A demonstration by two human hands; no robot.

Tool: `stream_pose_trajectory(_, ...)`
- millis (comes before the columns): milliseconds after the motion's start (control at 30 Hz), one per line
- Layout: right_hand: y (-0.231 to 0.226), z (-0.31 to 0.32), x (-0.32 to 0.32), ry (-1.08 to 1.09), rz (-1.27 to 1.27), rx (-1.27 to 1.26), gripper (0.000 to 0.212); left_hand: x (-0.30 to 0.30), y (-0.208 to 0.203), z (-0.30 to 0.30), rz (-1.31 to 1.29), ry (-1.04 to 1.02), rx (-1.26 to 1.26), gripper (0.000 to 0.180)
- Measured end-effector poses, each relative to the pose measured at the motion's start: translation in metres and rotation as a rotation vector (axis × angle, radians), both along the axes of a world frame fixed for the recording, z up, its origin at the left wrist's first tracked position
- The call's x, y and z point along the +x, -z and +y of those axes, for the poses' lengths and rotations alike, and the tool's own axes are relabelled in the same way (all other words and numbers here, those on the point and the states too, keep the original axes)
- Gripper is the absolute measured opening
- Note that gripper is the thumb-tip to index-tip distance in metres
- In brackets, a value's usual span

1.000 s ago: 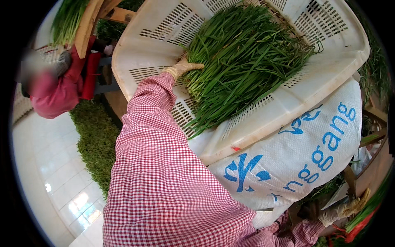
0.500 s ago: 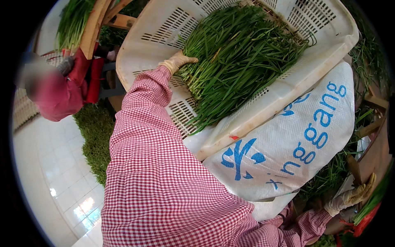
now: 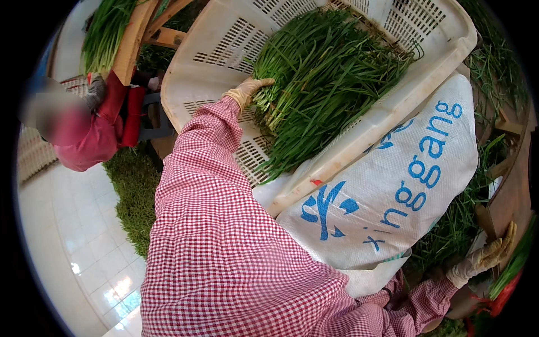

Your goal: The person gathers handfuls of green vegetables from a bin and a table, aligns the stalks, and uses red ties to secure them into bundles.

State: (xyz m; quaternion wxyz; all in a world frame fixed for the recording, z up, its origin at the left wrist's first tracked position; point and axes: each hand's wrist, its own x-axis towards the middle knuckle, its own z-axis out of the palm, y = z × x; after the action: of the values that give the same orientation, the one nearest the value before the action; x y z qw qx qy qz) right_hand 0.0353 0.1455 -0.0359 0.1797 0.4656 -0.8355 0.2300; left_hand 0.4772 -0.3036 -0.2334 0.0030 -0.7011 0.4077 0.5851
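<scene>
My left hand [image 3: 247, 92], in a pale glove, reaches to the cut-end side of a thick pile of green garlic chives [image 3: 331, 84]. A finger or thumb lies stretched across the stem ends, and the other fingers are hidden among or under them. The chives rest in a large off-white slatted plastic basket [image 3: 196, 78], tilted with its opening toward me. Low on the right, my right hand [image 3: 483, 258] is out to the side, its stained glove showing extended fingers and nothing held. Beside it are more green leaves [image 3: 514, 269] with red wrapping.
A white woven sack [image 3: 387, 196] with blue print lies against the basket's near side. Leaves litter the area around a wooden frame [image 3: 508, 126] at right. To the left, a person in red [image 3: 84, 140] sits near a wooden beam [image 3: 135, 42], green bundles [image 3: 109, 33] and pale floor tiles [image 3: 84, 224].
The view has shifted slightly, so the basket and sack appear a little further left. My left hand stays at the stem ends; my right hand remains out to the side.
</scene>
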Motion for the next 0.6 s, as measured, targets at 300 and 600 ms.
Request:
stream_pose_trajectory(300, -0.059, -0.058, 0.049, -0.061, -0.48, -0.071, 0.038, -0.016, -0.085, 0.01, 0.523, -0.124, 0.267, 0.022)
stream_pose_trajectory(600, -0.068, -0.271, 0.197, -0.837, -0.783, 0.488, 0.027, 0.025, -0.107, 0.044, 0.714, -0.346, 0.302, 0.031)
